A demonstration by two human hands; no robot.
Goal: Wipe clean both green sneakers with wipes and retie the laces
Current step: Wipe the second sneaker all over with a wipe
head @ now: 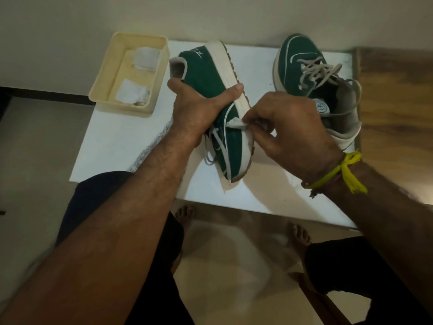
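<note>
Landmark: white table [131, 137], seen from above by a seated person.

Left hand [199, 109] grips one green sneaker [218, 90] over the middle of the table, fingers curled round the upper and thumb lying across the white sole edge. The shoe is tipped on its side, sole facing right, heel toward the far edge of the table, toe pointing at the near edge. Its laces [216, 146] hang loose below the hand.

Right hand [290, 134] pinches a crumpled white wipe [235, 123] between thumb and fingertips, pressed where the green side meets the white sole, just right of the left hand. Yellow thread [346, 171] tied round the right wrist.

Second sneaker [302, 64] stands upright on the table's far right corner, toe toward the far edge, laces [321, 73] loose and trailing over the opening. Its heel end is partly hidden behind the right hand.

Cream plastic tray [103, 76] sits on the table's far left corner, overhanging the edge a little, well apart from both shoes. Two folded white wipes [132, 92] lie in it, one nearer, one farther.

Bare feet [185, 216] show on the floor under the table's near edge.
</note>
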